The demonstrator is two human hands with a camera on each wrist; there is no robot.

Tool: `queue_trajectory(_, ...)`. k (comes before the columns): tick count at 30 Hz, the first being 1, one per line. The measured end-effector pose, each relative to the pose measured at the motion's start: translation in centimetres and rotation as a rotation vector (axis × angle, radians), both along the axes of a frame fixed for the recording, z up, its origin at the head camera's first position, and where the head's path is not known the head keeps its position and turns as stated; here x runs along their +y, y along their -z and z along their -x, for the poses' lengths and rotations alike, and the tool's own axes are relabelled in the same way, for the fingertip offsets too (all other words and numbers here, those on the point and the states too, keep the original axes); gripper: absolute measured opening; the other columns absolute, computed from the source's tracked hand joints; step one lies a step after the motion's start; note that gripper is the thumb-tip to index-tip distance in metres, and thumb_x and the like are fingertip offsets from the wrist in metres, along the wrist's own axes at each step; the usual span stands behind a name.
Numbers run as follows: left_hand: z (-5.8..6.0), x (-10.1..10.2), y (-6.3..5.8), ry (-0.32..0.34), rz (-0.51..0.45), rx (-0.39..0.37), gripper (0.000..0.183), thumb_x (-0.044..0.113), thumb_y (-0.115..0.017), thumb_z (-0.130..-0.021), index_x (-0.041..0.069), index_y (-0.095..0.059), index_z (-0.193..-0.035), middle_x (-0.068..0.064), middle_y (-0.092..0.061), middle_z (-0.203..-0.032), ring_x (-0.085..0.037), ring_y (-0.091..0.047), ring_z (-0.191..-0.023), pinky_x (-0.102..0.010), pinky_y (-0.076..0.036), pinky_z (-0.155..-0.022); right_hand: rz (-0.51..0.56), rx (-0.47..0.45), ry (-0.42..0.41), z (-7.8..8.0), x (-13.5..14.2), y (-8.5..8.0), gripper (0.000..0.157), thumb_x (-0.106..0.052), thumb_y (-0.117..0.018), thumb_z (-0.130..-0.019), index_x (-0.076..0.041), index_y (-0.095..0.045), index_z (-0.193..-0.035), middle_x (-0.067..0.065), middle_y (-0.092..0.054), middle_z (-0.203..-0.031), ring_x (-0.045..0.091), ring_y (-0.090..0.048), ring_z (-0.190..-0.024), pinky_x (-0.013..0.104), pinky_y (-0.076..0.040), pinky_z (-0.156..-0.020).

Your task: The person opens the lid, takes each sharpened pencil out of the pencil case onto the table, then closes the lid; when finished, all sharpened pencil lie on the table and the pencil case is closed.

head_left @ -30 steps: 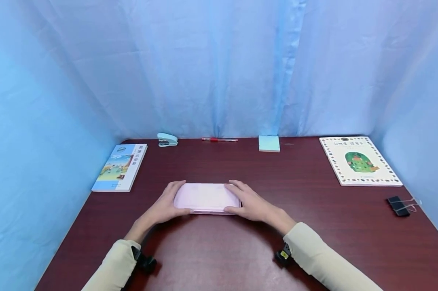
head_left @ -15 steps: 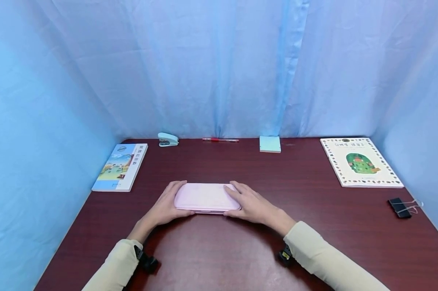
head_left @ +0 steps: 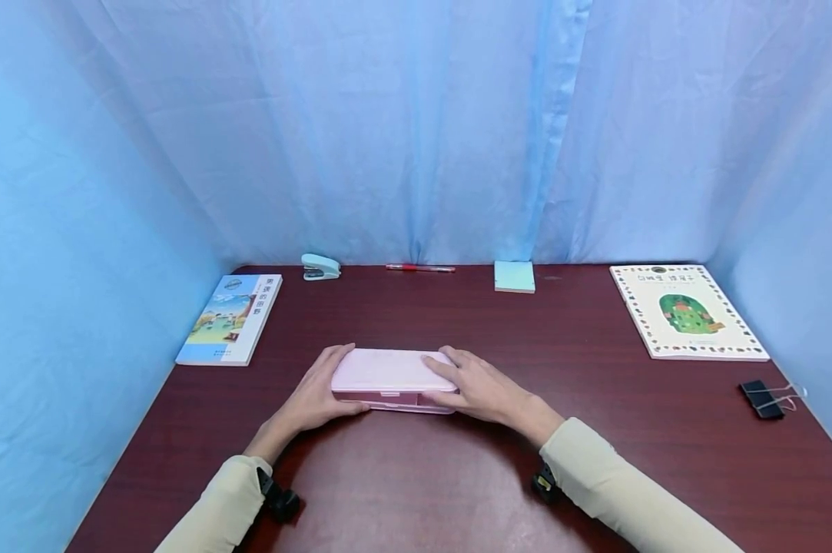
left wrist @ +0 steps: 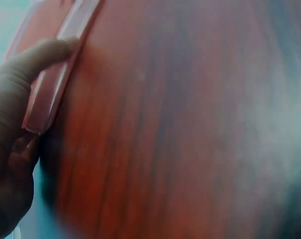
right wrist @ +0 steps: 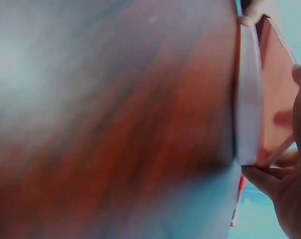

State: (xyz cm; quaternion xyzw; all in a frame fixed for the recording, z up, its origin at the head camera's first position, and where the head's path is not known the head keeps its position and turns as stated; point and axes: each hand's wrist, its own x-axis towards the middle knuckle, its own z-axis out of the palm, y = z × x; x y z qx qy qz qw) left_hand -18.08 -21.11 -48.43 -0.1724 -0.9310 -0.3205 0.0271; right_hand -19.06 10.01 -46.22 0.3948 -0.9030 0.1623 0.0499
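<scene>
A pale pink pencil case point(head_left: 388, 372) sits on the dark red table, its lid tilted up along the near edge with a gap above the base. My left hand point(head_left: 316, 392) grips its left end, thumb on the front of the base point(left wrist: 53, 84). Around the right end curls my right hand point(head_left: 485, 388), with the thumb at the raised lid's front edge and fingers over the top and far side. From the right wrist view, the lid's inner face point(right wrist: 277, 94) shows beside the base. What lies inside cannot be made out.
Along the back edge are a light blue stapler point(head_left: 320, 266), a red pen point(head_left: 420, 268) and a small notepad point(head_left: 515, 277). One book point(head_left: 229, 319) lies at left, another point(head_left: 688, 311) at right. A black binder clip point(head_left: 762, 399) is near the right edge.
The case's lid has come up at the near edge, opening a gap. My right thumb has risen with it; my left hand has stayed nearly still.
</scene>
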Motion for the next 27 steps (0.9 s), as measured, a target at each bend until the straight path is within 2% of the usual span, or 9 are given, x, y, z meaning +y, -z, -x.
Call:
queue_trajectory(4, 0.0, -0.1, 0.1, -0.001, -0.004, 0.007, 0.102, 0.058, -0.077, -0.06, 0.016, -0.034, -0.142, -0.001, -0.038, -0.135, -0.019, -0.041, -0.118, -0.046, -0.034, -0.098, 0.035, -0.024, 0.0, 0.2, 0.0, -0.1, 0.063, -0.054, -0.051, -0.088, -0.019, -0.042, -0.14, 0.016, -0.045, -0.131, 0.031, -0.048, -0.115, 0.042, -0.038, -0.096)
queue_trajectory(8, -0.2, -0.2, 0.1, -0.033, -0.056, -0.017, 0.109, 0.056, -0.081, -0.055, 0.013, -0.031, -0.142, -0.005, -0.04, -0.136, -0.021, -0.041, -0.119, -0.047, -0.034, -0.098, 0.104, -0.139, 0.03, 0.8, 0.0, -0.5, 0.063, -0.059, -0.049, -0.086, -0.022, -0.047, -0.137, 0.007, -0.051, -0.128, 0.024, -0.049, -0.114, 0.041, -0.039, -0.095)
queue_trajectory(11, -0.3, -0.1, 0.1, -0.046, -0.121, -0.032, 0.116, 0.051, -0.085, -0.052, 0.011, -0.025, -0.143, -0.01, -0.042, -0.136, -0.024, -0.042, -0.122, -0.046, -0.034, -0.099, 0.208, -0.28, 0.121, 1.9, 0.0, -1.0, 0.059, -0.062, -0.044, -0.087, -0.024, -0.055, -0.13, -0.001, -0.058, -0.122, 0.016, -0.053, -0.108, 0.038, -0.041, -0.092)
queue_trajectory(13, -0.3, -0.1, 0.1, -0.029, -0.165, -0.044, 0.121, 0.046, -0.087, -0.052, 0.011, -0.018, -0.145, -0.013, -0.041, -0.135, -0.025, -0.042, -0.124, -0.045, -0.035, -0.099, 0.306, -0.398, 0.222, 2.9, -0.1, -1.3, 0.061, -0.064, -0.037, -0.089, -0.022, -0.056, -0.128, -0.002, -0.058, -0.122, 0.012, -0.056, -0.104, 0.036, -0.044, -0.09)
queue_trajectory(16, -0.2, -0.1, 0.0, -0.004, -0.188, -0.062, 0.125, 0.042, -0.088, -0.053, 0.013, -0.012, -0.147, -0.011, -0.041, -0.135, -0.026, -0.042, -0.125, -0.043, -0.035, -0.099, 0.502, -0.625, 0.381, 4.4, -0.2, -1.4, 0.07, -0.064, -0.028, -0.091, -0.01, -0.055, -0.126, 0.011, -0.06, -0.116, 0.018, -0.063, -0.09, 0.036, -0.05, -0.079)
queue_trajectory(20, -0.2, -0.1, -0.4, 0.005, -0.114, -0.062, 0.127, 0.046, -0.086, -0.054, 0.012, -0.009, -0.149, -0.008, -0.041, -0.133, -0.022, -0.041, -0.122, -0.044, -0.033, -0.1, 0.69, -0.879, 0.528, 6.0, -0.4, -1.3, 0.069, -0.056, -0.025, -0.095, 0.003, -0.051, -0.119, 0.022, -0.058, -0.098, 0.027, -0.066, -0.071, 0.037, -0.053, -0.064)
queue_trajectory(21, -0.1, -0.1, -0.5, 0.007, -0.089, -0.06, 0.127, 0.047, -0.086, -0.055, 0.01, -0.009, -0.149, -0.008, -0.04, -0.133, -0.022, -0.04, -0.121, -0.045, -0.033, -0.1, 0.704, -0.889, 0.553, 6.3, -0.4, -1.3, 0.065, -0.053, -0.027, -0.097, 0.004, -0.052, -0.117, 0.023, -0.058, -0.097, 0.027, -0.066, -0.072, 0.037, -0.053, -0.065)
queue_trajectory(23, -0.1, -0.1, -0.8, 0.016, -0.062, -0.063, 0.126, 0.047, -0.085, -0.055, 0.008, -0.009, -0.149, -0.009, -0.039, -0.132, -0.023, -0.039, -0.119, -0.045, -0.031, -0.101, 0.666, -0.787, 0.58, 6.3, -0.5, -1.6, 0.055, -0.046, -0.031, -0.098, -0.001, -0.054, -0.117, 0.018, -0.06, -0.1, 0.025, -0.065, -0.081, 0.037, -0.052, -0.072)
queue_trajectory(27, 0.0, -0.1, -1.0, 0.027, -0.051, -0.083, 0.126, 0.047, -0.085, -0.056, 0.008, -0.008, -0.149, -0.012, -0.038, -0.131, -0.024, -0.039, -0.117, -0.044, -0.031, -0.101, 0.609, -0.347, 0.539, 5.8, -0.8, -2.6, 0.029, -0.025, -0.049, -0.095, -0.006, -0.06, -0.115, 0.01, -0.061, -0.1, 0.022, -0.059, -0.09, 0.036, -0.046, -0.079)
